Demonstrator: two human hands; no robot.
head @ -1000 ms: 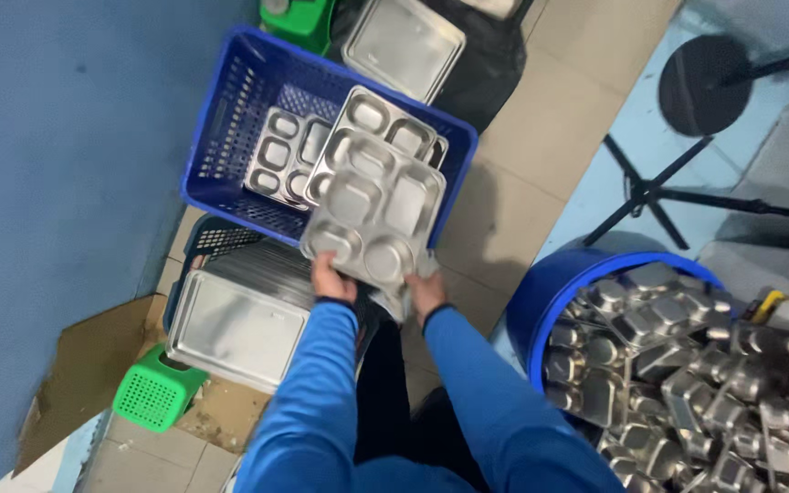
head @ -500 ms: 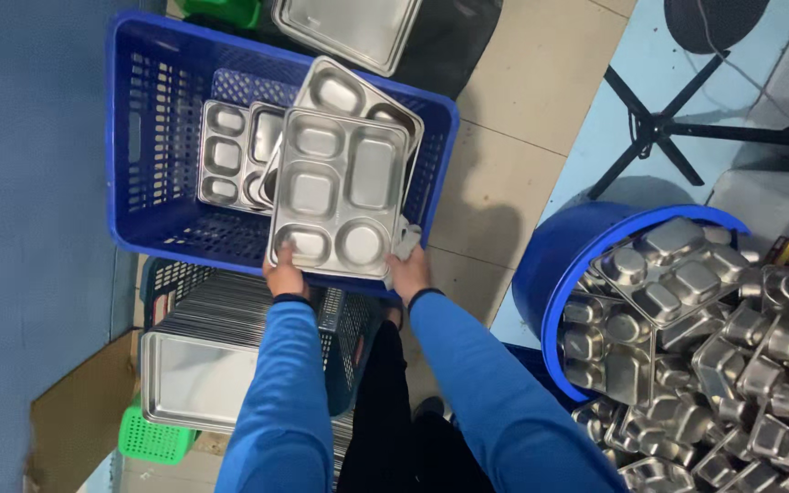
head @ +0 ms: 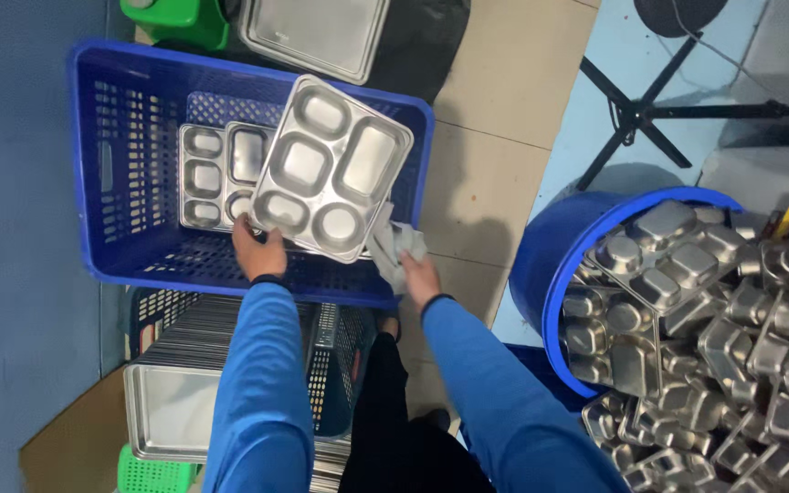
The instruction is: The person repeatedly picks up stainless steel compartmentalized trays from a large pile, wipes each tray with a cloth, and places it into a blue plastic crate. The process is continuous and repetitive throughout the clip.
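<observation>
the left hand (head: 256,251) grips the near left corner of a steel compartment tray (head: 331,170), fingers closed on its rim. the right hand (head: 415,271) is closed around a grey cloth (head: 393,245) and sits just beside the tray's near right corner; whether it touches the rim cannot be told. the tray lies over the right half of a blue crate (head: 102,164), tilted, its long axis running from the near left toward the far right corner of the crate. it lies directly ahead of both hands, and the left hand is the nearer and the only sure hold. under it, against the crate's floor, lies a second compartment tray (head: 207,173), partly covered. the crate's left half is open floor. the crate's right wall is close beside the tray's far right corner. a blue barrel (head: 550,265) heaped with trays stands well apart to the right.
</observation>
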